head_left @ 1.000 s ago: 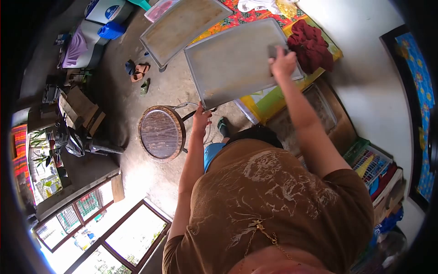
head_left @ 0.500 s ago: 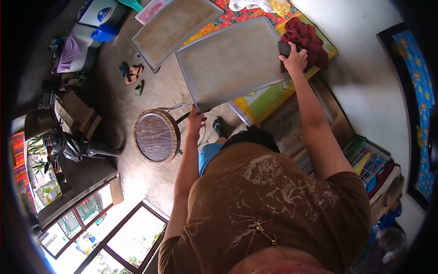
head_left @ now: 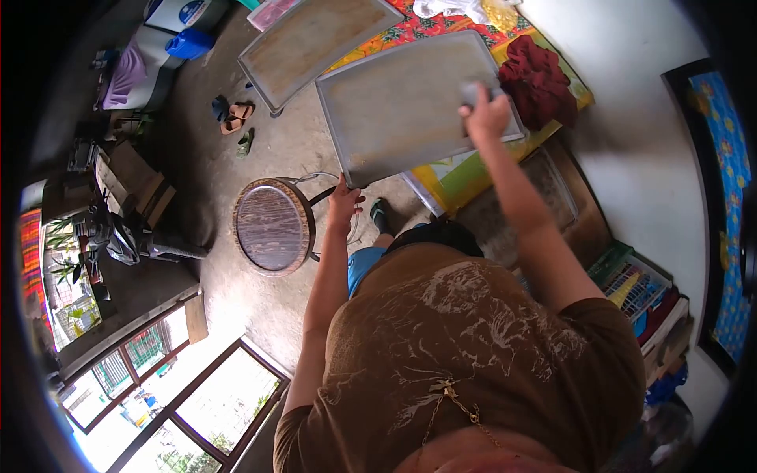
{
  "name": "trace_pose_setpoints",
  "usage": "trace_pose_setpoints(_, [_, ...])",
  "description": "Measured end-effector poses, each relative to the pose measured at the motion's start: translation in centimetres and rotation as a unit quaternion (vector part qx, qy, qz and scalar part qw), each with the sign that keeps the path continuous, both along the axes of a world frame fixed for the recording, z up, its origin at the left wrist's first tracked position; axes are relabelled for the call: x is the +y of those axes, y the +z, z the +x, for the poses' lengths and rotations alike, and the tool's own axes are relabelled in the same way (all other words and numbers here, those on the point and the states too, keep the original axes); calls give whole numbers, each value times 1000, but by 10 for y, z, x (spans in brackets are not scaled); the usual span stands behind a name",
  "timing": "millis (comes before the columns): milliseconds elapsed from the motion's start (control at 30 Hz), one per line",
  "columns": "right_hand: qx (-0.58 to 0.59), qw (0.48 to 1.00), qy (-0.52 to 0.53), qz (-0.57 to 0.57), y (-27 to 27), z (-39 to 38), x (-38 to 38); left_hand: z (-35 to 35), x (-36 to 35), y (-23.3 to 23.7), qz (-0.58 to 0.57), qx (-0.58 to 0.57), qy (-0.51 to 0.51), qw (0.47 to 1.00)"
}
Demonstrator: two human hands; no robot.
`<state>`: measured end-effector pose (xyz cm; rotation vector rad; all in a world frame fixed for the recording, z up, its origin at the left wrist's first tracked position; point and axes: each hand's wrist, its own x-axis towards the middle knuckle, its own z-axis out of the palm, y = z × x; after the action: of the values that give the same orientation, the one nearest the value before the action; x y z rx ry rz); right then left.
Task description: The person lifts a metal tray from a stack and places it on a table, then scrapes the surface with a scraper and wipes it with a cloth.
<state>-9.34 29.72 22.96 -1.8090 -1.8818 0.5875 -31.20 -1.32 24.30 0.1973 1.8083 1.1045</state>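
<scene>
One block (head_left: 471, 92), clasped in your right fingers (head_left: 483, 107), is back over the tray (head_left: 398, 110), apparently mid-stroke; left fingers (head_left: 342, 186) grip its corner.

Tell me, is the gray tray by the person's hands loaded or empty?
Empty: the gray tray shows a stained surface with nothing lying on it; the right hand, holding a blurred block, is over it.

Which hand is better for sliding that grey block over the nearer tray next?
Probably the right hand: it holds the blurred grey block at the right part of the nearer tray. The left hand is at that tray's corner, perhaps steadying it.
</scene>
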Motion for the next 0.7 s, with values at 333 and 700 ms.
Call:
trace_pose_setpoints(333, [-125, 987, 61, 84, 17, 14, -9, -3, -6, -4, 13, -22, -15, 1000])
trace_pose_setpoints(700, [-92, 975, 164, 116, 5, -59, -80, 1, 6, -20, 16, 50, -18, 998])
